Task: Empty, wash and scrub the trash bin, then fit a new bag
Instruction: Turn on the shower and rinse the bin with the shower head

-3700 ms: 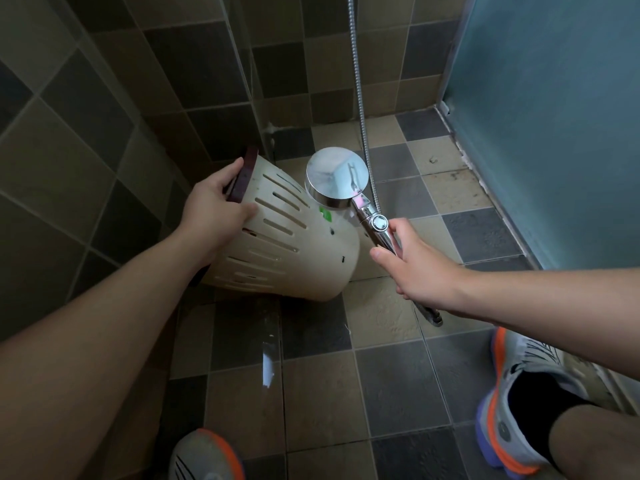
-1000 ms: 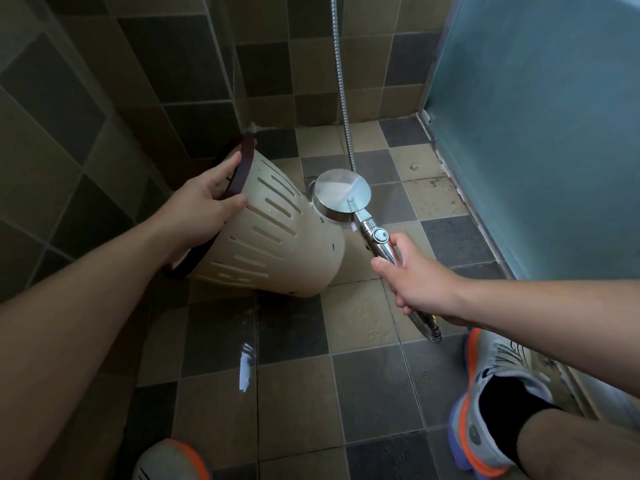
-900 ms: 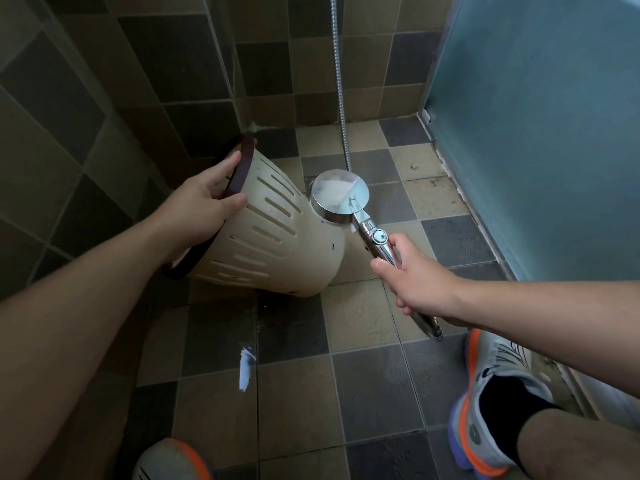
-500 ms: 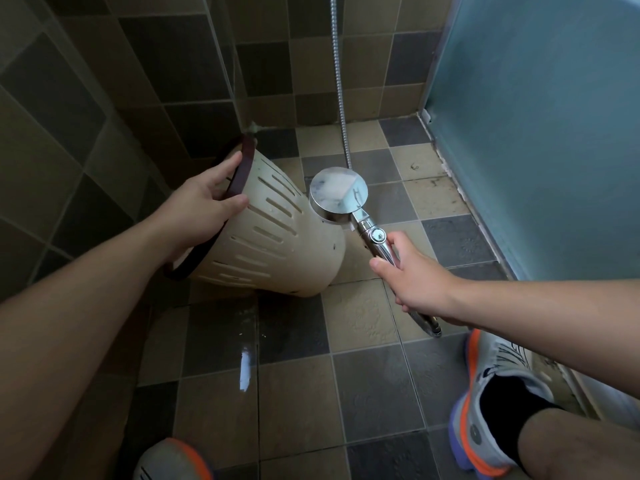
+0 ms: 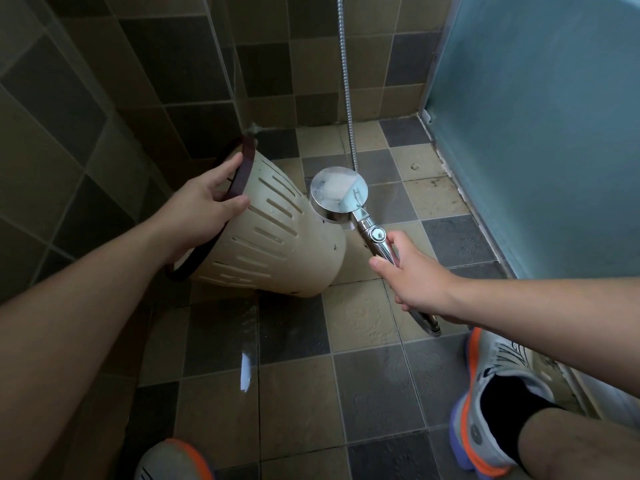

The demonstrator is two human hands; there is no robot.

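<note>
While tipped with long axis from ten to four o'clock, rim gripped by left hand [image 5: 204,206], bin [image 5: 273,244] at ten o'clock from right hand [image 5: 414,271] fingers clasping shower head [image 5: 339,194].

We record a home bathroom shower corner: checkered tile floor [image 5: 374,386], tiled walls [image 5: 104,81] meeting behind the metal shower hose [image 5: 346,81], frosted blue panel [image 5: 540,116] right of that hose.

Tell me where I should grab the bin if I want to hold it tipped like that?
Grab the dark rim, coming from the open-mouth side. The cream bin is tipped with its base toward the shower head, and its smooth slotted wall offers little to hook, while the rim gives fingers an edge. The left hand holds it there, thumb on the outside.
</note>
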